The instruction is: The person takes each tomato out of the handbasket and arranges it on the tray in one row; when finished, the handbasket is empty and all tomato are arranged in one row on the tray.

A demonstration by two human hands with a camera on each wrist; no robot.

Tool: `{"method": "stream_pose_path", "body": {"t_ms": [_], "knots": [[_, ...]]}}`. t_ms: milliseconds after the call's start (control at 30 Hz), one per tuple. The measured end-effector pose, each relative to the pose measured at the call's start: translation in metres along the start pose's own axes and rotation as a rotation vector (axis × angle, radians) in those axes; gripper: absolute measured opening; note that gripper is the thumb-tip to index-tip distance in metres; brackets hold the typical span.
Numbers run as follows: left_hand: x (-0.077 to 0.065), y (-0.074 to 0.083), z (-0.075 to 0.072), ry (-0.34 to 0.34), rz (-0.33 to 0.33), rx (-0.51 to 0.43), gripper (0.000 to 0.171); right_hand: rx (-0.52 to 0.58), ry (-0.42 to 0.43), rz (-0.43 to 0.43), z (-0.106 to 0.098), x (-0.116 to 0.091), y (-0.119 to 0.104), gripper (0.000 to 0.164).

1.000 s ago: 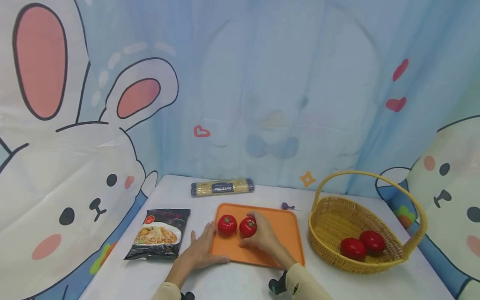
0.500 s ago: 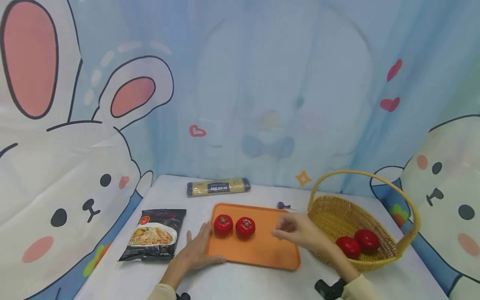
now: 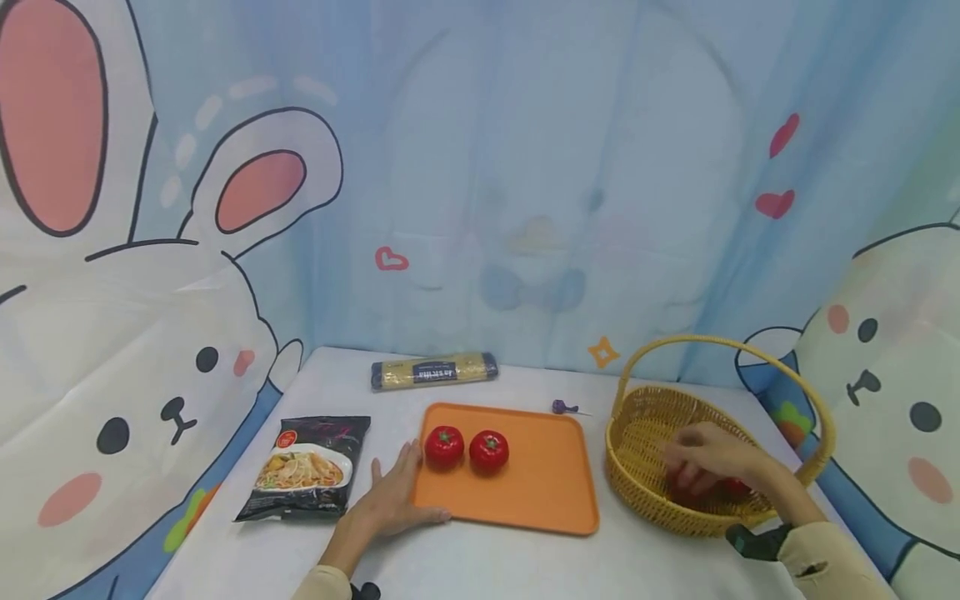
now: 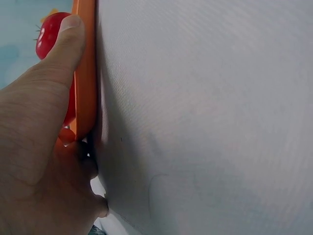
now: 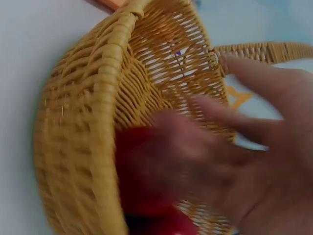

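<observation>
My left hand [image 3: 390, 500] lies with extended fingers along the left edge of an orange tray [image 3: 547, 475], its thumb at the front rim. Two red tomatoes, the left one [image 3: 444, 448] and the right one [image 3: 489, 452], sit side by side on the tray. Inside a yellow wicker basket [image 3: 633, 487], my right hand [image 3: 712, 454] reaches down over two round red fruits; one [image 5: 142, 176] is beneath its fingers, the other [image 3: 737, 488] mostly covered. Blur in the right wrist view hides how far the fingers touch the nearer fruit.
A black noodle packet [image 3: 307, 467] lies left of the tray. Behind the tray is a yellow pasta packet [image 3: 435, 372], and a small purple object [image 3: 564, 407] with a thin end. The basket's tall handle [image 3: 720, 340] arches above it. A patterned curtain [image 3: 465, 183] hangs behind the table.
My right hand has let go of the right tomato on the tray, moved right across it and come down into the basket. The left hand stays at the tray's edge.
</observation>
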State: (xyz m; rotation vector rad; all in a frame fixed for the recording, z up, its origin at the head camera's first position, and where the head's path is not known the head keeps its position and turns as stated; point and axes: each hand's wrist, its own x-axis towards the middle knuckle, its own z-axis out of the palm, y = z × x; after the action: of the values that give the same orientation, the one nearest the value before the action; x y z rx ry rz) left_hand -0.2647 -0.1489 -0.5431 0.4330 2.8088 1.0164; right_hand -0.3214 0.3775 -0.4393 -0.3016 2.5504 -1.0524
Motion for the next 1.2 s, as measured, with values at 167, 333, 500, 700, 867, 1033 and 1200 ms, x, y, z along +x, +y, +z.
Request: {"method": "stream_pose_path", "body": {"t_ms": [167, 333, 500, 700, 867, 1033, 1200], "knots": [[0.000, -0.005, 0.001, 0.002, 0.006, -0.013, 0.126, -0.006, 0.382, -0.129, 0.004, 0.020, 0.006, 0.052], [0.000, -0.003, 0.000, 0.010, 0.012, 0.001, 0.126, -0.086, 0.515, -0.105, 0.002, 0.029, 0.006, 0.057], [0.000, -0.003, -0.001, 0.026, 0.019, 0.004, 0.126, -0.122, 0.520, -0.080, 0.002, 0.041, 0.010, 0.062], [0.001, -0.005, 0.001, 0.016, 0.019, -0.003, 0.123, -0.184, 0.523, -0.026, 0.004, 0.056, 0.017, 0.067], [0.004, -0.006, 0.002, 0.018, 0.020, 0.000, 0.124, -0.244, 0.449, 0.080, 0.000, 0.066, 0.021, 0.081], [0.002, -0.006, 0.003, 0.019, 0.017, -0.005, 0.125, -0.201, 0.374, 0.137, 0.005, 0.074, 0.028, 0.086], [0.003, -0.007, 0.003, 0.022, 0.027, -0.002, 0.122, -0.203, 0.399, 0.138, 0.010, 0.078, 0.028, 0.079]]}}
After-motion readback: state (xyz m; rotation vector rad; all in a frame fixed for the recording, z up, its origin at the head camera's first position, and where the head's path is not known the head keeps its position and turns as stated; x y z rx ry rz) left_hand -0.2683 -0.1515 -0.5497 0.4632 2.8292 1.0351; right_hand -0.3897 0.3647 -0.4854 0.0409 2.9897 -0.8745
